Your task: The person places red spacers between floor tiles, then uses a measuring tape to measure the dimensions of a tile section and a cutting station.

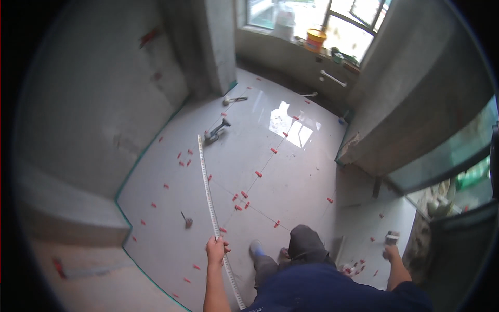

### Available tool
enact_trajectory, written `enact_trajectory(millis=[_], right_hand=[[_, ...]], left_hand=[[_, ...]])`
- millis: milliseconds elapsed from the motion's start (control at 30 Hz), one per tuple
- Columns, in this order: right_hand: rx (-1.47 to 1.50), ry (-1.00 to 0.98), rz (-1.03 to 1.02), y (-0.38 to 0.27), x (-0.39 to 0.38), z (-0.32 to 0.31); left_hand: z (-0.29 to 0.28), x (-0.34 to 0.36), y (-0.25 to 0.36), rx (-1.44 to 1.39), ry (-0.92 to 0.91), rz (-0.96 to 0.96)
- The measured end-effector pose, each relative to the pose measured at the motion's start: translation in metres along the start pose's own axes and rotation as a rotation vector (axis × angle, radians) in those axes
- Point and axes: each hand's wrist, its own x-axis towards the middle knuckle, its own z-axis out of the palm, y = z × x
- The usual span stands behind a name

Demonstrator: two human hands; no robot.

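Observation:
My left hand (pixel 217 249) grips a long white measuring strip (pixel 206 186) with printed markings. The strip runs up the grey tiled floor (pixel 312 187) toward a dark hand-held tool (pixel 215 131) lying there, and down past my body out of view. My right hand (pixel 390 252), out to the right, holds a small silver-and-dark boxy object (pixel 392 237), too small to identify surely. Red levelling clips (pixel 258 173) stand along the tile joints and lie loose. A small dark-handled tool (pixel 188 222) lies left of the strip, and a mallet-like tool (pixel 234 100) lies farther up.
Concrete walls (pixel 104 99) enclose the floor. At the top, a window sill holds a yellow bucket (pixel 315 40), a white sack (pixel 283 23) and small items. A glass panel (pixel 442 151) is at the right, with clutter beyond. My feet stand on the tiles at the lower middle.

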Motion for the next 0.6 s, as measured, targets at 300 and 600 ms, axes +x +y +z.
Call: enact_trajectory(millis=[300, 600], right_hand=[[0.708, -0.52, 0.53, -0.215, -0.151, 0.055], [1.631, 0.069, 0.347, -0.192, 0.356, -0.204]], left_hand=[[0.145, 0.176, 0.09, 0.044, -0.252, -0.11], [0.197, 0.297, 0.154, 0.533, -0.149, -0.355]])
